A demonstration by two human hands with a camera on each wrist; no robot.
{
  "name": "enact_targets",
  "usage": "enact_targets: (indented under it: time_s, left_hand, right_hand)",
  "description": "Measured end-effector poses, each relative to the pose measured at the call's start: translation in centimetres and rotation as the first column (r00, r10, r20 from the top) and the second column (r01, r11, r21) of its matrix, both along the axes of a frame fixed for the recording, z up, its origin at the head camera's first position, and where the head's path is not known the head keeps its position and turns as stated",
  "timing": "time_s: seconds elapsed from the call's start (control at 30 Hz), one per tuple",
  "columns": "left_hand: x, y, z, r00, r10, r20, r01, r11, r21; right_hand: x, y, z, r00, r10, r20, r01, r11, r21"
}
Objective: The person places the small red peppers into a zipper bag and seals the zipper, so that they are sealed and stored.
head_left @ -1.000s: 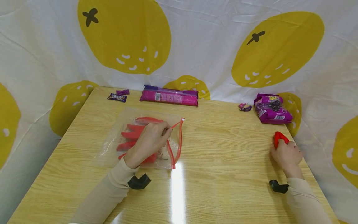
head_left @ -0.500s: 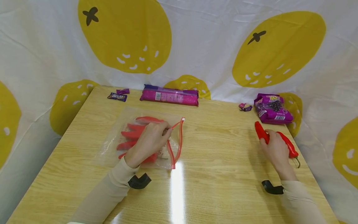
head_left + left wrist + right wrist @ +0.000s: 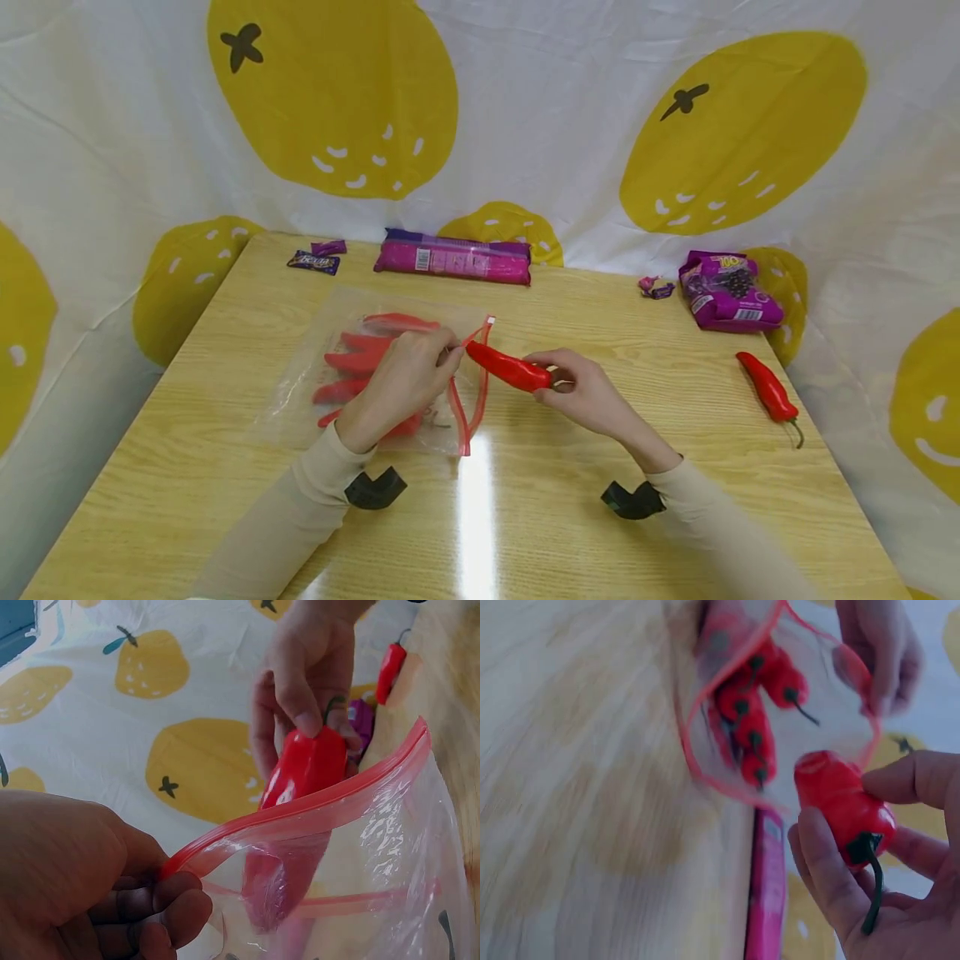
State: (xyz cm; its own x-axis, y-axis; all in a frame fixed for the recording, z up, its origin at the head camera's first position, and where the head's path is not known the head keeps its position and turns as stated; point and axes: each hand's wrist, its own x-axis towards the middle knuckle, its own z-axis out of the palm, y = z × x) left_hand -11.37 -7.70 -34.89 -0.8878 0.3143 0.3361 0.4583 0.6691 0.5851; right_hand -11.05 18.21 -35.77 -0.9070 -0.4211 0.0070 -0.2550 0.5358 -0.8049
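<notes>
My left hand [image 3: 408,375] pinches the red zip edge of a clear zip bag [image 3: 292,400], lifting one side so its mouth gapes to the right. Several red peppers [image 3: 754,739] with green stems lie inside the bag. My right hand [image 3: 588,396] grips another red pepper [image 3: 510,371] near its stem end, its tip pointing at the bag's mouth beside my left fingertips. From the left wrist, this pepper [image 3: 304,769] is partly seen through the clear plastic. A further red pepper [image 3: 768,390] lies on the table at the far right.
Along the table's back stand a long pink-purple packet [image 3: 457,257] and a purple bag with a grape picture [image 3: 727,292]. Small wrapped sweets [image 3: 657,287] lie beside that bag, and two small purple wrapped bars [image 3: 313,262] at the back left. A fruit-print cloth [image 3: 540,125] hangs behind.
My right hand has taken one red pepper from the right side and carried it left to the bag's mouth, leaving another pepper behind. My left hand has kept its hold on the bag.
</notes>
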Motion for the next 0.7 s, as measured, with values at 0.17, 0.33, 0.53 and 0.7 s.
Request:
enact_targets:
  time_s: [0.17,0.33,0.53,0.7]
  left_hand:
    - [0.0,0.0,0.1,1.000,0.002,0.007,-0.002,1.000,-0.008]
    - [0.1,-0.1,-0.1,0.999,-0.006,-0.043,0.005,1.000,-0.024]
    - [0.0,0.0,-0.1,0.997,-0.010,-0.082,0.007,0.999,-0.031]
    - [0.0,0.1,-0.1,0.996,-0.012,-0.088,0.009,0.999,-0.038]
  right_hand:
    - [-0.5,-4.5,-0.2,0.998,-0.009,-0.068,0.008,1.000,-0.019]
    - [-2.1,-6.9,-2.9,0.994,-0.041,-0.106,0.030,0.994,-0.104]
    - [-2.8,-9.2,-3.8,0.994,-0.053,-0.098,0.037,0.986,-0.163]
    - [-3.6,-10.9,-4.7,0.995,-0.097,-0.029,0.090,0.977,-0.193]
